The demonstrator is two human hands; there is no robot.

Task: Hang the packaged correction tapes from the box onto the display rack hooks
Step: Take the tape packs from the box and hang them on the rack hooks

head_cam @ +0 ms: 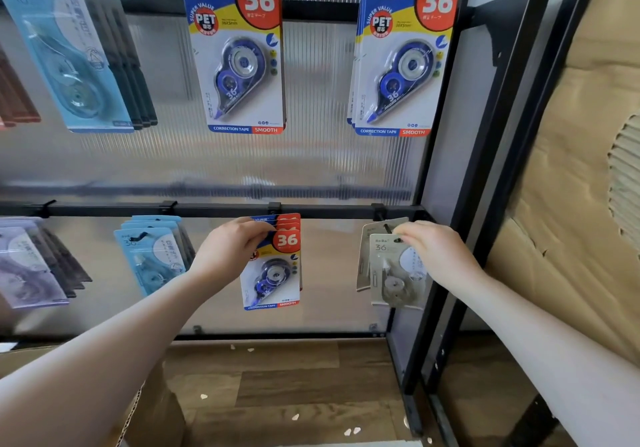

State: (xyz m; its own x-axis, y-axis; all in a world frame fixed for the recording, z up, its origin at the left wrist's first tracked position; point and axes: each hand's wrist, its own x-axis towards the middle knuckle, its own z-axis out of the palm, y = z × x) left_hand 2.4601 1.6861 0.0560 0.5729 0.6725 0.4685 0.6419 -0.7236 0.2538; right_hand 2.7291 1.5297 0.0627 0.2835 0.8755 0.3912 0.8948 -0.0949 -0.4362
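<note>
My left hand [232, 244] grips the top of a small stack of blue correction tape packs [272, 273] at a hook on the lower black rail [214, 210]. My right hand [434, 249] pinches the top of a grey correction tape pack [391, 273] at the rightmost lower hook [386, 226], with another grey pack behind it. Two more blue packs, one [242, 58] and the other [398, 62], hang from hooks on the upper rail. The corner of a cardboard box [152, 408] shows at the bottom left.
Light blue packs hang at the upper left [72, 55] and on the lower rail [152, 256]; purple packs [31, 266] hang at the far left. The rack's black frame post [446, 187] stands to the right, with brown cardboard [571, 169] beyond. Wooden floor [294, 387] lies below.
</note>
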